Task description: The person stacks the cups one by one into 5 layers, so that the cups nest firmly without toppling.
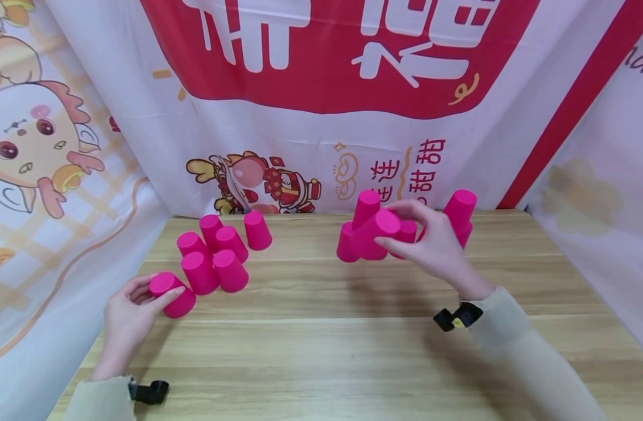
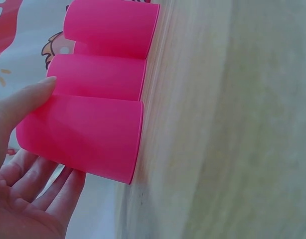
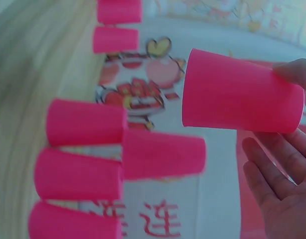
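Note:
Near the table's left edge, my left hand [image 1: 129, 318] grips an upside-down pink cup [image 1: 176, 299], thumb on one side and fingers on the other. Its rim is down at the tabletop in the left wrist view, right beside another pink cup [image 2: 100, 77]. My right hand [image 1: 434, 248] pinches a second pink cup [image 3: 237, 94] near its closed end, off the table. Beyond it, pink cups stand upside down in a row [image 3: 78, 174], with one upper cup [image 3: 163, 154] resting on that row. The held cup overlaps part of this stack in the head view.
Several upside-down pink cups [image 1: 200, 272] cluster on the left of the wooden table [image 1: 321, 351], with a lone cup [image 1: 258, 231] just behind them. Another raised cup [image 1: 460, 210] is behind my right hand. A printed cloth [image 1: 300, 140] hangs along the back edge.

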Tool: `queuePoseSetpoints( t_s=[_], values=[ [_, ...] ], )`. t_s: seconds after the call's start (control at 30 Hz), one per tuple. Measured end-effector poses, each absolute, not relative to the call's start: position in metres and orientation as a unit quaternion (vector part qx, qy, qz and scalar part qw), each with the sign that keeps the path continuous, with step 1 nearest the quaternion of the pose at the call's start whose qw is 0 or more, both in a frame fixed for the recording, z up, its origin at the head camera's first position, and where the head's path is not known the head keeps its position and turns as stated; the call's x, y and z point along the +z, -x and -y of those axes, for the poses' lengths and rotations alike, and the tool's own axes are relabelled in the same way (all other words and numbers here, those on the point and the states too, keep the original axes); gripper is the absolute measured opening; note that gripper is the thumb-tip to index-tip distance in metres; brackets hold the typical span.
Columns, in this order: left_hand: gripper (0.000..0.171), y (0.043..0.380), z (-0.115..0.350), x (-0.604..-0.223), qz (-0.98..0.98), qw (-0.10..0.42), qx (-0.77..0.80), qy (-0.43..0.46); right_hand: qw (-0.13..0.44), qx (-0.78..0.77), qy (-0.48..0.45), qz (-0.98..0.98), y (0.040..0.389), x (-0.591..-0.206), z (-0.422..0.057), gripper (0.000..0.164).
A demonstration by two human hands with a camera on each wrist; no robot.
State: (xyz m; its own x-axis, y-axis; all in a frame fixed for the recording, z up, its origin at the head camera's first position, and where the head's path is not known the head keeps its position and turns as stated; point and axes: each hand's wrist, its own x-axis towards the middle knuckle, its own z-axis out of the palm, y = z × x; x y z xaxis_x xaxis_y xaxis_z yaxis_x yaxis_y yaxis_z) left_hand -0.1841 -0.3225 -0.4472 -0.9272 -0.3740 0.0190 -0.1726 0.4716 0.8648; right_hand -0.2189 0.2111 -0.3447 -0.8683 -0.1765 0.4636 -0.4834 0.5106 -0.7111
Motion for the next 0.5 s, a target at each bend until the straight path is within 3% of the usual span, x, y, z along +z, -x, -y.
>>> queuePoseSetpoints(
  t_s=[0.23,0.5],
  values=[
    [0.079,0.185,0.321,-0.448,0.849,0.111,-0.489,-0.170,0.218,0.464,-0.146,0.846,0.221,-0.332,-0.238,0.054],
    [0.078,0.180,0.322,-0.448,0.865,0.112,-0.470,-0.135,0.218,0.443,-0.078,0.866,0.229,-0.320,-0.263,0.058]
  ],
)
